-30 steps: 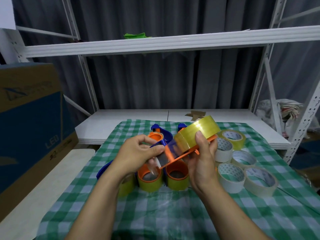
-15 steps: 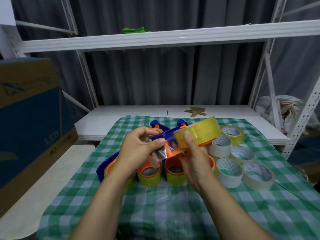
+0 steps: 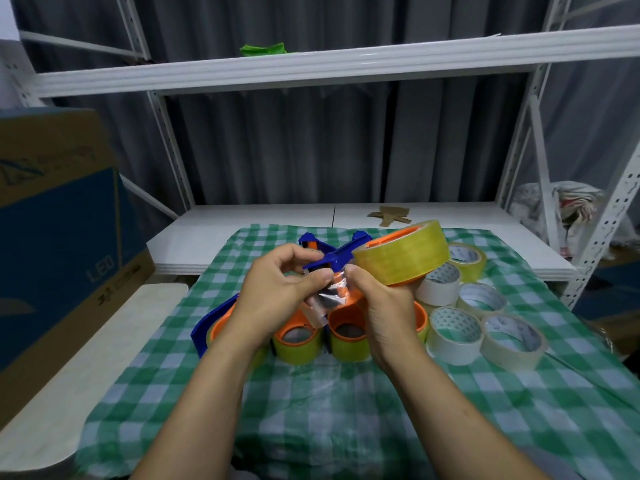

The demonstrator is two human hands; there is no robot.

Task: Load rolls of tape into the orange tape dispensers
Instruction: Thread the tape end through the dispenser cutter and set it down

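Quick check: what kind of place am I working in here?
Likely a storeroom or packing area: white slotted-steel shelving, a large cardboard carton at the left, and spare tape rolls on a checked cloth.

The round yellow tape roll (image 3: 401,256) looked glossy and translucent on the smooth orange-and-blue plastic dispenser (image 3: 334,259). Its clear tape strip (image 3: 327,301) shone, crinkled. Below lay a matt green-checked woven cloth (image 3: 346,393). At nine o'clock stood a dull brown-and-blue cardboard box (image 3: 52,220), and at twelve a satin white painted-metal shelf (image 3: 311,69).
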